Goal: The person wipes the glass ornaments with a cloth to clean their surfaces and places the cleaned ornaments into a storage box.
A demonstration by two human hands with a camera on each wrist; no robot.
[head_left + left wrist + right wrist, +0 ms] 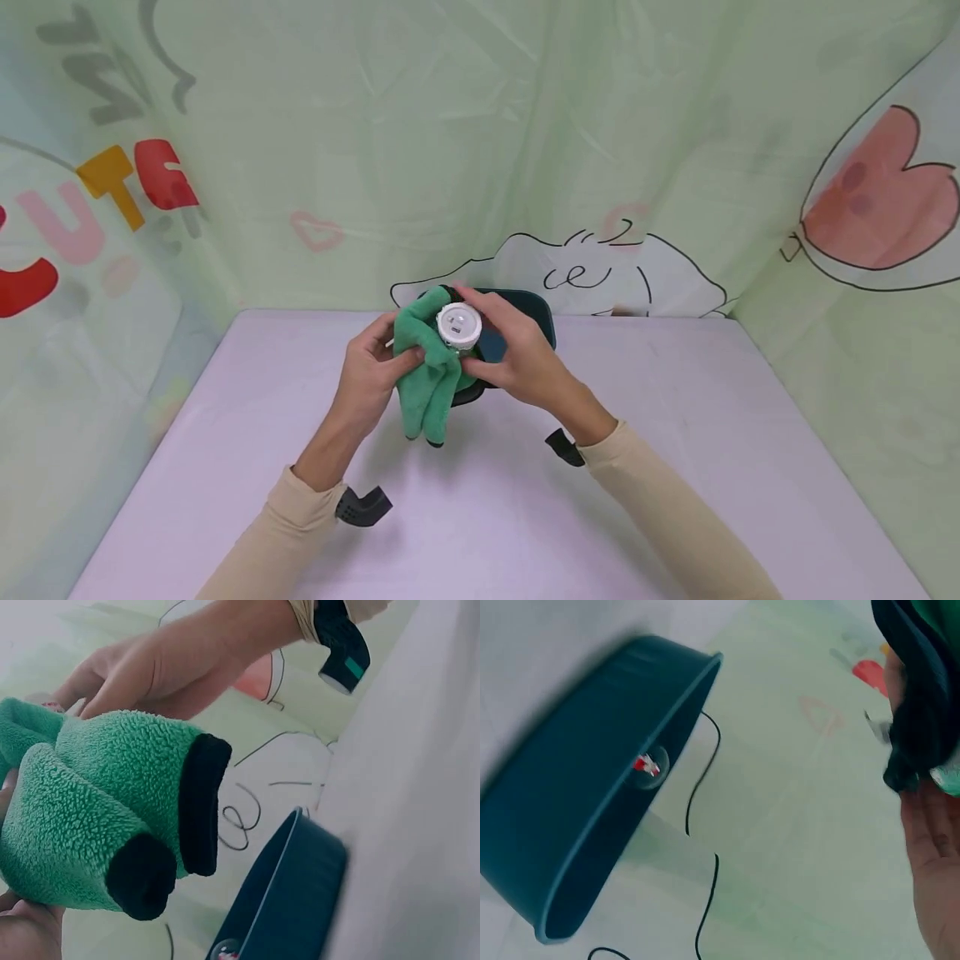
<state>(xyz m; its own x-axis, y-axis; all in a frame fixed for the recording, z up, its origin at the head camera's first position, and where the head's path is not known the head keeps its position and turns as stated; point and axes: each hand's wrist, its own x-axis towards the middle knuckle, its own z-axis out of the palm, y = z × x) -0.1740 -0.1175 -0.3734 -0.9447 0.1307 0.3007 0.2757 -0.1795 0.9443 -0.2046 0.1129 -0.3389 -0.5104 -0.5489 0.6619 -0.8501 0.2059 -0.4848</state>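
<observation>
A fluffy green cloth with black edging hangs in folds from my left hand, whose thumb presses it against the fingers. A round thing with a white, disc-like top, perhaps a lidded jar, sits against the cloth. My right hand grips this round thing from the right, thumb below and fingers above. Most of its body is hidden by the cloth and hands. In the left wrist view, the cloth covers much of the left hand, and the right hand reaches in behind it.
Behind the hands, a dark teal bin stands near the table's back edge. Inside it, the right wrist view shows a clear rounded thing with red and white in it. Printed curtains surround the pale table.
</observation>
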